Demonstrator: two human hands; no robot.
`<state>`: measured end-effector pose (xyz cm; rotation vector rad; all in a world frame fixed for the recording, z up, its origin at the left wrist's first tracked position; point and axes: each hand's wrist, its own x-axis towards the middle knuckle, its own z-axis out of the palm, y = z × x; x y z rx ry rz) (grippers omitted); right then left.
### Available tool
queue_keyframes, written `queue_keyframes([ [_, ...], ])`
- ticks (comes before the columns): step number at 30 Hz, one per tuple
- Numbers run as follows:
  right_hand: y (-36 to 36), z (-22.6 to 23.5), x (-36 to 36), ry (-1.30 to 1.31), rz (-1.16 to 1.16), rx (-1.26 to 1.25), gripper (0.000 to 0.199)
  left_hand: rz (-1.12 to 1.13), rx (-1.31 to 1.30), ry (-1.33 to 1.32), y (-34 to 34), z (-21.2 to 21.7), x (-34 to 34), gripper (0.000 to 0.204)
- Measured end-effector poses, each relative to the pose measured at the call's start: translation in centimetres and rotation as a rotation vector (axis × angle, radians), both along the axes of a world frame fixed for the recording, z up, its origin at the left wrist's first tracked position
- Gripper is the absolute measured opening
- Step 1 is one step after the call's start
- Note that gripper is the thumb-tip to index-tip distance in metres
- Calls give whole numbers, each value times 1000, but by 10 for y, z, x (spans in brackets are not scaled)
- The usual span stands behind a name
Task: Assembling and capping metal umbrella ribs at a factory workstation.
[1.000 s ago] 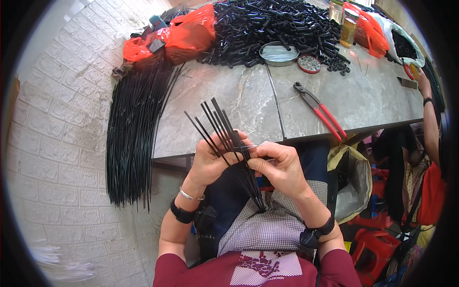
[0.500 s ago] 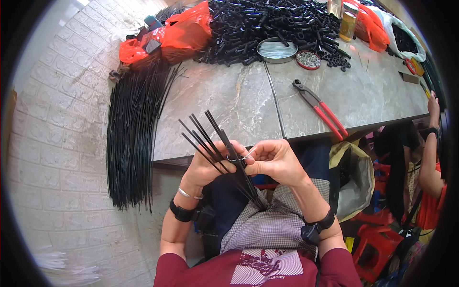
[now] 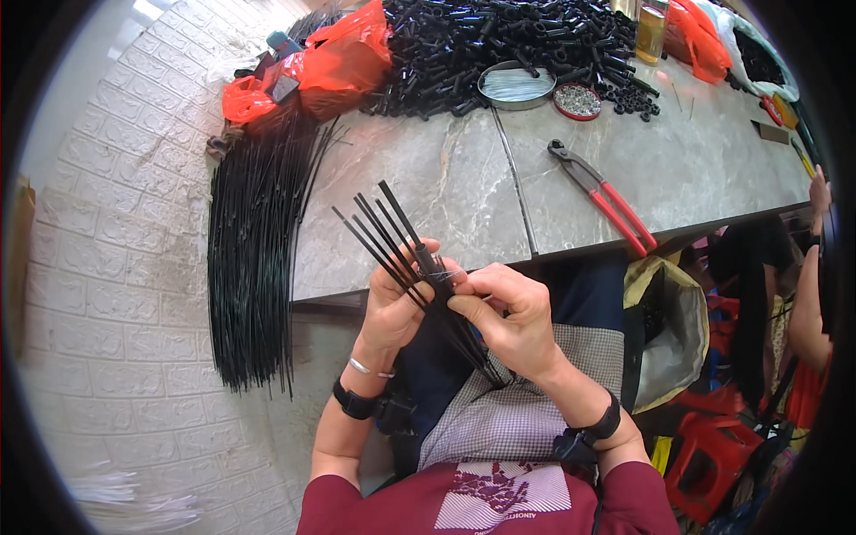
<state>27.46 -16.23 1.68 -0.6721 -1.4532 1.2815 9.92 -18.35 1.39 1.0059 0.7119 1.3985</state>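
Over my lap, my left hand [image 3: 397, 303] is closed around several thin black rods [image 3: 379, 236], which fan out at the top and run down together onto my checked apron [image 3: 499, 415]. A short, thicker black tube [image 3: 424, 259] sits on one rod at the fingers. Fine silvery wire [image 3: 443, 274] crosses the bundle just below that tube. My right hand [image 3: 513, 316] pinches at the wire with thumb and forefinger, against the right side of the bundle; its fingertips partly hide the wire's ends.
On the grey table [image 3: 428, 178] lie red-handled nippers [image 3: 615, 209], a round tin [image 3: 517, 105] of wire lengths, a red dish [image 3: 577, 102] of small bits and heaped black tubes [image 3: 508, 36]. Long black rods [image 3: 254, 267] hang over the left edge. A co-worker's arm [image 3: 810, 294] shows at right.
My right fingers have come down against the bundle, where before they held the wire's end out to the right. The rods stand slightly higher in view, which has shifted a little.
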Motion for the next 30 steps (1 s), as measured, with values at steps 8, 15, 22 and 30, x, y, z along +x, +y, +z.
queue_keyframes([
  [8,0,-2,2,142,95,-149,17,-35,26,76,0,-3,-6,44],
  [15,1,2,5,32,51,-93,9,35,-6,147,-2,6,5,42],
  [22,5,1,9,35,65,-73,8,46,13,198,-3,6,5,43],
  [30,16,-4,14,220,377,-568,19,-56,7,277,-9,13,-1,44],
])
